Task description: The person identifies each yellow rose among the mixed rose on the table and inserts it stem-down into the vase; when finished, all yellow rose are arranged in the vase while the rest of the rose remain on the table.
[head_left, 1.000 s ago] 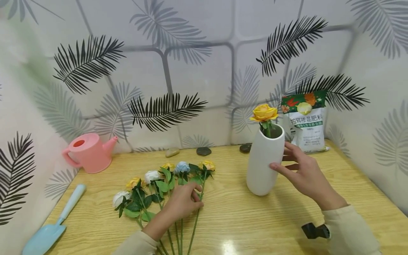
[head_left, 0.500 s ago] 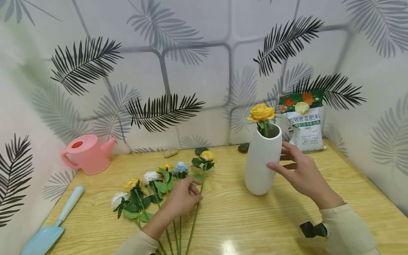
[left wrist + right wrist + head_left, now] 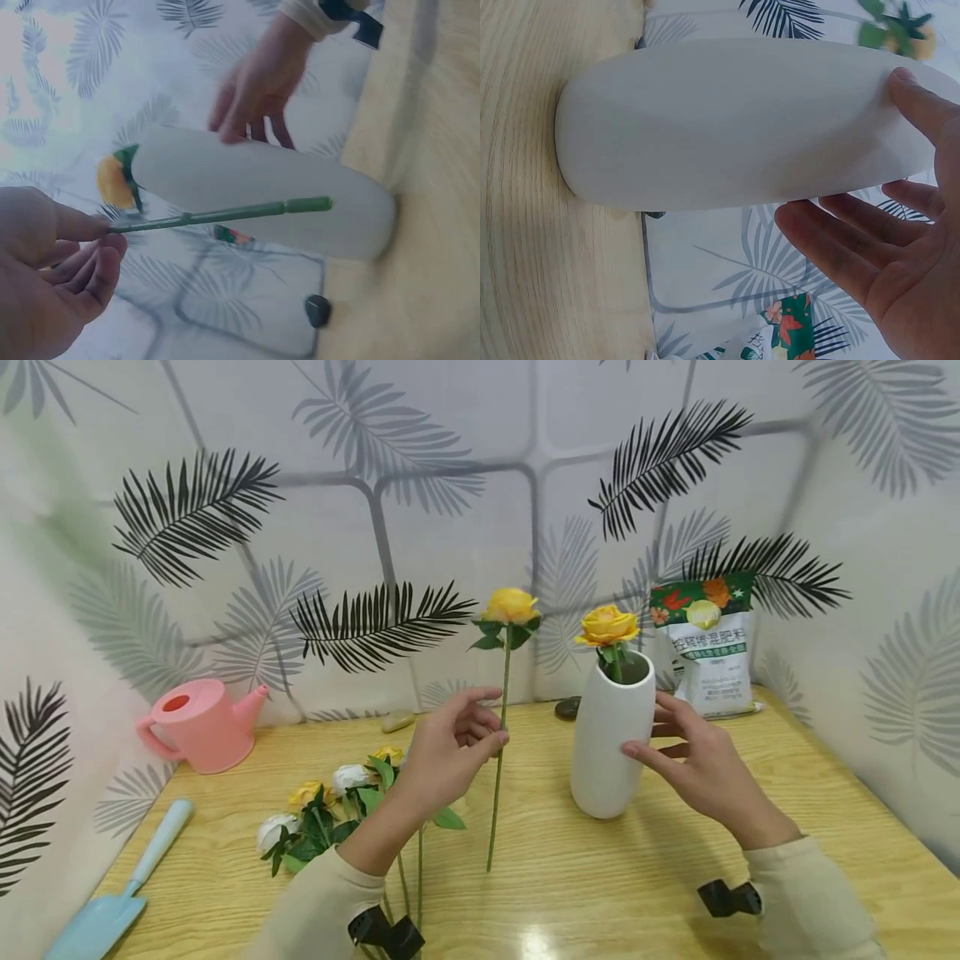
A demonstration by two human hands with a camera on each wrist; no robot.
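Observation:
My left hand pinches the thin green stem of a yellow rose between thumb and fingers. The rose stands nearly upright above the table, left of a white vase. In the left wrist view the stem's cut end shows in front of the vase. My right hand holds the vase at its right side, thumb on the near face and fingers along the far side. Another yellow rose stands in the vase mouth. The vase looks slightly tilted.
Several white and yellow roses lie left on the wooden table, partly behind my left arm. A pink watering can, a blue trowel, a fertilizer bag, a dark stone and a pale stone surround them.
My left hand has lifted the yellow rose off the table, out of the row of flowers, and raised it toward the vase. My right hand stays on the vase.

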